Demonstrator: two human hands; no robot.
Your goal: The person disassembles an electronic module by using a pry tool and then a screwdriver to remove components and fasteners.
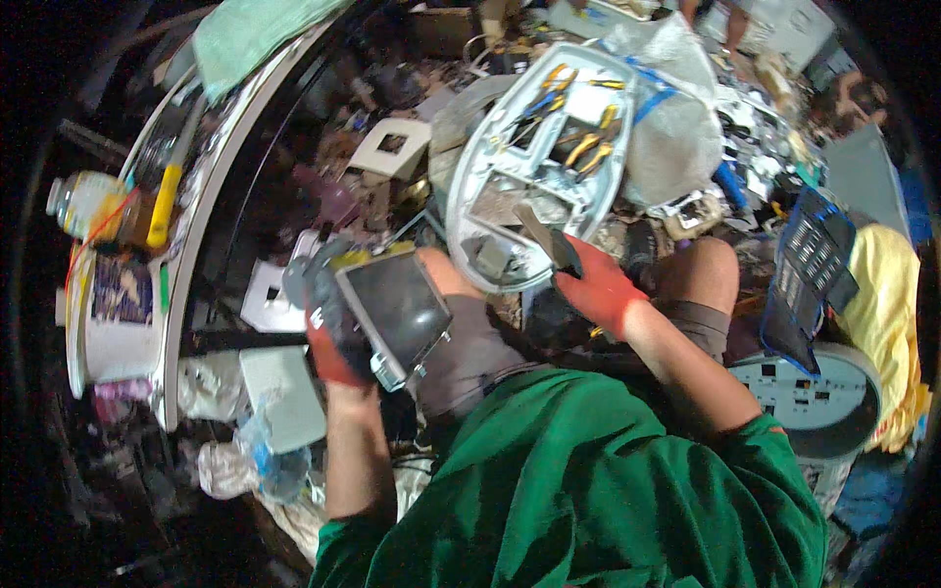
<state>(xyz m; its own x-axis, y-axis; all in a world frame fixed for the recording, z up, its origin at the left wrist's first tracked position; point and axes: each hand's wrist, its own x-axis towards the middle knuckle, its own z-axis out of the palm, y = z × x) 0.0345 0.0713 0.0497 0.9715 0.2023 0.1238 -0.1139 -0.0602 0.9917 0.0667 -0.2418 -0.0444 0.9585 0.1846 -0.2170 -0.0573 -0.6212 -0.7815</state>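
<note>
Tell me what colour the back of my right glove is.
The back of your right glove is red, as the head view shows.

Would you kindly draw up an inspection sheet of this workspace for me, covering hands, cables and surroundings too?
Surface: long white tray ahead of the person, bearing yellow-handled pliers.
Job's things: framed dark screen and flat tool, both in hand.
Clutter: scrap heap right of the tray; holed plate to its left.
Hands: left hand grips the screen; right hand grips the tool; both gloved.
Cables: thin red strand by a jar; possibly a wire, unclear.
Surroundings: tool pouch and yellow cloth at right.
</note>
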